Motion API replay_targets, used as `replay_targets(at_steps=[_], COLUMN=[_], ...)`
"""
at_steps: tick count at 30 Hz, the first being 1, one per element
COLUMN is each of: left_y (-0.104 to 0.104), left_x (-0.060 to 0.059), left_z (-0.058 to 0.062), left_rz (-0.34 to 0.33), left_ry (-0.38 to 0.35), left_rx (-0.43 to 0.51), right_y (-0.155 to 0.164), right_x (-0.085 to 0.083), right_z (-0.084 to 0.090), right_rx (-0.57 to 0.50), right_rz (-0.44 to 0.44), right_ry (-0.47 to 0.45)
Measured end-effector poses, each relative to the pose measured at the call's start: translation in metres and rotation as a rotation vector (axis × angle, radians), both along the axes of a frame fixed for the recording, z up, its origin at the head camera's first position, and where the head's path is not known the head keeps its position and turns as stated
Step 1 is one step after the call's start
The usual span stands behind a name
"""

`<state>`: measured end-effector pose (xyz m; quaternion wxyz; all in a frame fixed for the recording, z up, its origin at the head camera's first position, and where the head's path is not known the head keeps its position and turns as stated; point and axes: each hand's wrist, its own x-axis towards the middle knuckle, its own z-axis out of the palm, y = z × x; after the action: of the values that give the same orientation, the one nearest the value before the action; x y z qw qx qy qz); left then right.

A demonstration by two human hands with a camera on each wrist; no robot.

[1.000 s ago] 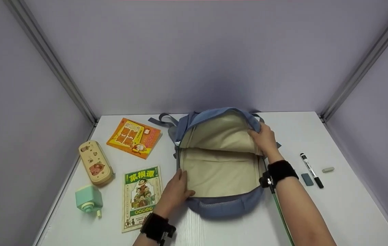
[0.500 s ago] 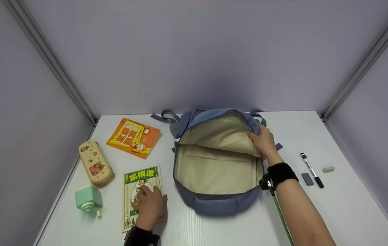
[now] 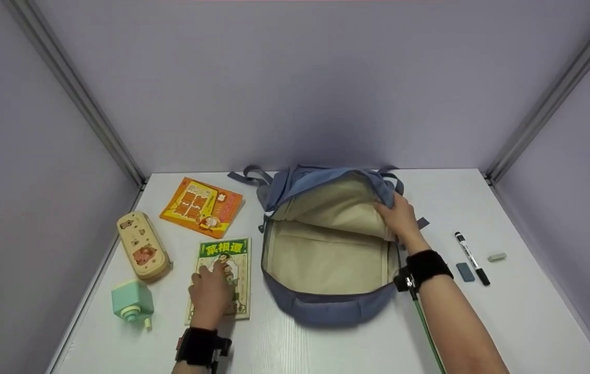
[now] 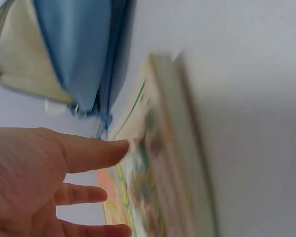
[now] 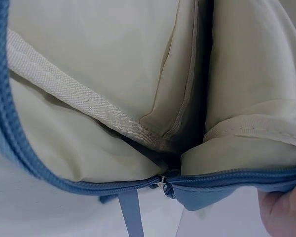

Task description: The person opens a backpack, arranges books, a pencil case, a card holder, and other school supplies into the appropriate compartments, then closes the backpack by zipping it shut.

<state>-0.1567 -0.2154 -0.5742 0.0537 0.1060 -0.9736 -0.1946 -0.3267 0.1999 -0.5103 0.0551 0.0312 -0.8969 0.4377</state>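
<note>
A blue backpack [image 3: 326,307] lies open on the white table [image 3: 508,322], its cream lining [image 5: 89,74] showing. My right hand [image 3: 401,218] grips the raised upper flap at its right edge; in the right wrist view only a bit of that hand [image 5: 286,215] shows under the blue zip edge. My left hand [image 3: 211,292] rests flat on a green-covered book [image 3: 235,254] just left of the backpack. In the left wrist view the fingers [image 4: 84,153] reach out straight against the blurred book [image 4: 158,187].
An orange book [image 3: 201,206] lies behind the green one. A cream pencil case [image 3: 142,252] and a mint green sharpener [image 3: 131,302] sit at the left edge. Right of the backpack lie a black marker [image 3: 471,258], a grey-blue eraser [image 3: 465,271] and a pale eraser [image 3: 496,256]. Purple walls enclose the table.
My left hand left the backpack's front rim and moved onto the green book, which has slid a little away from me. The right hand still holds the flap.
</note>
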Motion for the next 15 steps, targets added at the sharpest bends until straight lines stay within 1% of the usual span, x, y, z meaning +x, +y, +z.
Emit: replay_targets(at_steps=[1,3,5,7,10,12,15], left_y=[-0.007,-0.019,-0.030,-0.039,-0.048,-0.051,-0.054], left_x=[0.000,0.002,0.005,0.010,0.015,0.016,0.014], left_z=[0.003,0.010,0.016,0.020,0.021,0.019,0.014], left_rz=[0.027,0.070,0.099,0.113,0.122,0.128,0.150], left_ry=[-0.038,-0.136,-0.239,-0.312,-0.370,-0.381,-0.395], left_rx=[0.013,0.055,0.125,0.182,0.222,0.225,0.226], right_y=[0.000,0.001,0.001,0.000,-0.002,-0.003,-0.002], right_x=[0.000,0.000,0.001,0.001,0.001,0.002,0.001], right_z=[0.000,0.000,0.000,0.000,0.001,0.002,0.002], right_rx=[0.001,0.010,0.014,0.022,0.013,0.005,0.003], right_rz=[0.006,0.010,0.014,0.011,0.007,0.004,-0.005], right_ry=[0.000,0.001,0.003,0.010,0.011,0.013,0.020])
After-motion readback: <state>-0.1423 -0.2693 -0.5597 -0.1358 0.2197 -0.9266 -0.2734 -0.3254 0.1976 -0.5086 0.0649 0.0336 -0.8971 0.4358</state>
